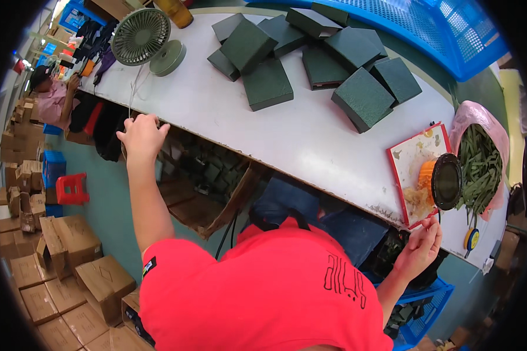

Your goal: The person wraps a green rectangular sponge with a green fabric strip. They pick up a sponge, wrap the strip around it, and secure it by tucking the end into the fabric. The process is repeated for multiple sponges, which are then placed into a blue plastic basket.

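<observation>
My left hand (143, 136) rests at the table's front edge, its fingers bent and apart. A thin pale cable (131, 99) runs down past its fingers from the green desk fan (139, 38). At the right end of the table my right hand (423, 241) is closed, palm partly up. Its fingertips pinch what looks like a thin dark stick (439, 217), next to a round pot (446, 181) with a dark crusted rim and an orange side. The pot lies on or over a red-edged white board (409, 153) smeared with yellowish residue.
Several dark green boxes (267, 85) are heaped at the far side of the white table (216, 111). A pink bag of green strips (480, 167) and a tape measure (471, 240) lie right. Blue baskets (418, 35), a red stool (72, 189) and cartons (76, 240) surround it. Another person (55, 102) sits far left.
</observation>
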Tool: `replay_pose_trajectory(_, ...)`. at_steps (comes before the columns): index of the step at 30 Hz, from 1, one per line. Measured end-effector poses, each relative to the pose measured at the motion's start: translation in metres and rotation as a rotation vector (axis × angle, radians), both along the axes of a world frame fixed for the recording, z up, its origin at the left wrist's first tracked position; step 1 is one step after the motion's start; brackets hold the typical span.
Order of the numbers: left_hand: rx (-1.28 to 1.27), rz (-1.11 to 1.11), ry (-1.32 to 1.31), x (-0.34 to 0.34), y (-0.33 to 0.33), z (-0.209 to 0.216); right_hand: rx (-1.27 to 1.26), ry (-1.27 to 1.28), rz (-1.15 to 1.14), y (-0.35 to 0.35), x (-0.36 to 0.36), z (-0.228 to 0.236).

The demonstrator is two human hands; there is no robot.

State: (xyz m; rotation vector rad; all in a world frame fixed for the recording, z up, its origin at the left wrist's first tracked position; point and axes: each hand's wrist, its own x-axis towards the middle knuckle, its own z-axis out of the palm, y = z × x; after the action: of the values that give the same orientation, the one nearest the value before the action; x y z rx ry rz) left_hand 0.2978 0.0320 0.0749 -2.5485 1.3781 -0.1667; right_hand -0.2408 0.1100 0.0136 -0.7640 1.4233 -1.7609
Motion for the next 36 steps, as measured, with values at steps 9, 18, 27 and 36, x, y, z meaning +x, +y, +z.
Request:
replay_pose_trajectory(9,-0.474,-0.605,0.636,-0.095,-0.068,-0.051,0.103,0.138,-0.12,-0.001,0.009,0.003)
replay_pose_trajectory(18,-0.308,-0.733,0.603,-0.158,-0.072,-0.081,0.012,0.262,-0.129,0.004,-0.09,-0.031)
replay_pose_trajectory(27,-0.277,-0.994,0.962,-0.158,-0.056,-0.065,0.231,0.577,-0.415,0.007,-0.232,-0.079)
replay_pose_trajectory(36,-0.268,-1.058,1.153,-0.177,-0.059,-0.032,0.324,0.455,-0.448,0.009,-0.175,-0.056)
